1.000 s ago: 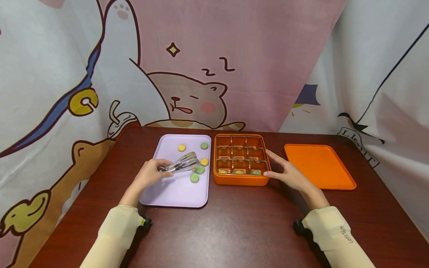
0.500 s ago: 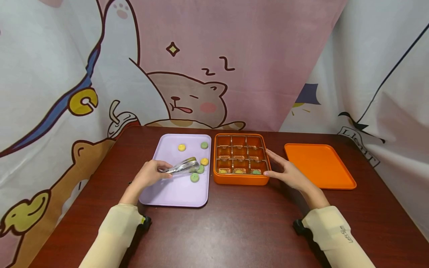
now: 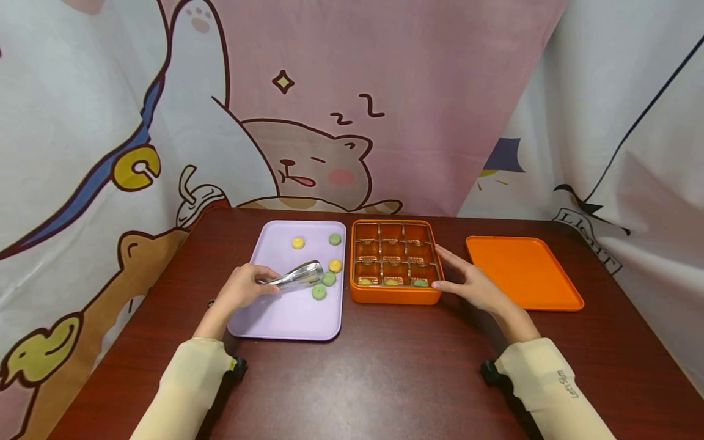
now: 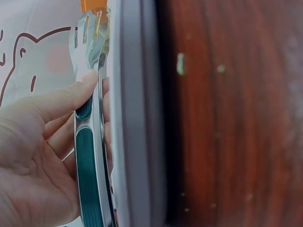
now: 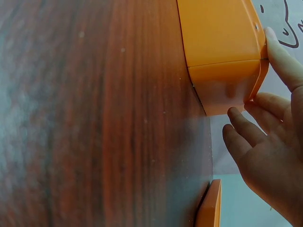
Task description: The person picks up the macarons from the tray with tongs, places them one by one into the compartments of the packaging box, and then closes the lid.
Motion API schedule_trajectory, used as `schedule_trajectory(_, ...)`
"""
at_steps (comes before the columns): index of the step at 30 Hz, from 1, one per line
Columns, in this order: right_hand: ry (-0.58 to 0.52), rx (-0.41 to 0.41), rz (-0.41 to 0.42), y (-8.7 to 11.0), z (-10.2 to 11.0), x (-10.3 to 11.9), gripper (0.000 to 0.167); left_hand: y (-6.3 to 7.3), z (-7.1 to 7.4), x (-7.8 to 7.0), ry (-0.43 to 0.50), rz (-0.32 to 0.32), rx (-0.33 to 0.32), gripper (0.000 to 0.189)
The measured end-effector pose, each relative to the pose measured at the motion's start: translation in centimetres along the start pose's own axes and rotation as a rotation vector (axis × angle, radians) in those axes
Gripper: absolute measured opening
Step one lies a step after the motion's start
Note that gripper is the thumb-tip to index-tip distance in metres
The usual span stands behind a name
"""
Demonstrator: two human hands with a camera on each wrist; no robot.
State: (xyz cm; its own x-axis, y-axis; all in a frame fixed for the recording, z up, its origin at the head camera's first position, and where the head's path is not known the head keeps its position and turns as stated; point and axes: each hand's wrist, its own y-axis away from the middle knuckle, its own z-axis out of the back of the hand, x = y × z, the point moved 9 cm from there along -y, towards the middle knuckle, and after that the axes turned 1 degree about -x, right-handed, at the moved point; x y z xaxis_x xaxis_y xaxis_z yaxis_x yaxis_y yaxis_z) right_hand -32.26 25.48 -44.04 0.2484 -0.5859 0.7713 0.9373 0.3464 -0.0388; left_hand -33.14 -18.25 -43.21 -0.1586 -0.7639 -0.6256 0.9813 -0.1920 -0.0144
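Observation:
My left hand (image 3: 245, 286) grips metal tongs (image 3: 297, 273), whose handle (image 4: 90, 177) carries dark green inlays. The tongs' tips are nearly closed over the lilac tray (image 3: 275, 321), beside small round green pieces (image 3: 319, 292) and a yellow one (image 3: 335, 266). Something yellowish shows at the tips in the left wrist view, partly hidden by the metal. My right hand (image 3: 474, 286) rests against the right side of an orange box (image 3: 396, 296), thumb at its front corner, fingers extended along the side. A clear nine-compartment insert (image 3: 393, 251) sits inside, with two yellow pieces and one green in the front row.
Farther back on the lilac tray lie another yellow piece (image 3: 298, 243) and another green piece (image 3: 335, 239). An orange lid-like tray (image 3: 522, 275) lies flat to the right of the box. A printed curtain (image 3: 440, 110) hangs behind the dark wooden table (image 3: 363, 379).
The tongs have narrowed and their tips have dipped slightly; the yellow piece that showed by the tips is now hidden. My right hand and the orange box have stayed in place.

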Motion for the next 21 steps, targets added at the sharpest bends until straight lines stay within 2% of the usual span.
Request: schedule_trajectory(21,0.008,-0.001,-0.004,0.0,0.0,0.1,0.082,-0.7,1.1,-1.4,0.031,-0.001,-0.017,0.021)
